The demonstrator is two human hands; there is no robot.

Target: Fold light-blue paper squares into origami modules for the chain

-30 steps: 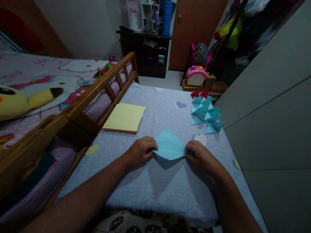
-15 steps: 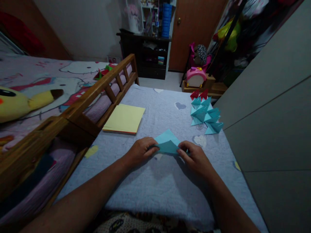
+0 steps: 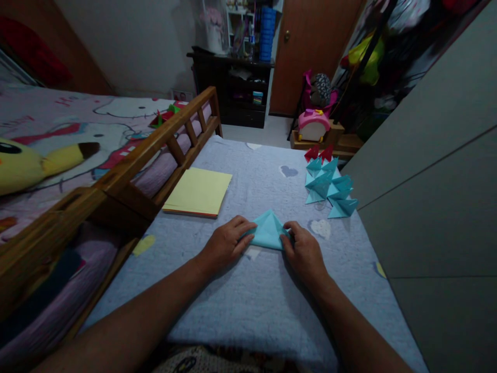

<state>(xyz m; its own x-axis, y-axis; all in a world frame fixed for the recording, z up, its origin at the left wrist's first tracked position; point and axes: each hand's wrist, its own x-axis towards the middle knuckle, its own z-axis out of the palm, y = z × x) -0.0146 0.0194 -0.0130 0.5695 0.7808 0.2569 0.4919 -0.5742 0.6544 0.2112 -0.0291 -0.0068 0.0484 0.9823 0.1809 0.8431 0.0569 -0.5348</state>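
Note:
Between my hands is a sheet of light-blue origami paper [image 3: 268,231], folded into a triangle with its point facing away from me. My left hand [image 3: 229,239] pinches its left corner, thumb below and fingers on top. At the right corner, my right hand [image 3: 305,251] grips the paper between thumb and fingers. The paper lies low over the bed's pale blue sheet [image 3: 248,300]. Ahead to the left is a stack of yellow paper [image 3: 200,191] with other colours at its lower edge.
Several folded blue paper pieces [image 3: 320,184] stand at the right edge, with red folded pieces [image 3: 318,153] behind them. A wooden bed rail [image 3: 174,147] runs along the left. A pale cabinet panel [image 3: 435,207] rises on the right.
The paper's near flap, raised and shaded before, now lies flatter, giving a triangle with a straight near edge. My right hand has shifted slightly left and its fingers have moved in over the paper.

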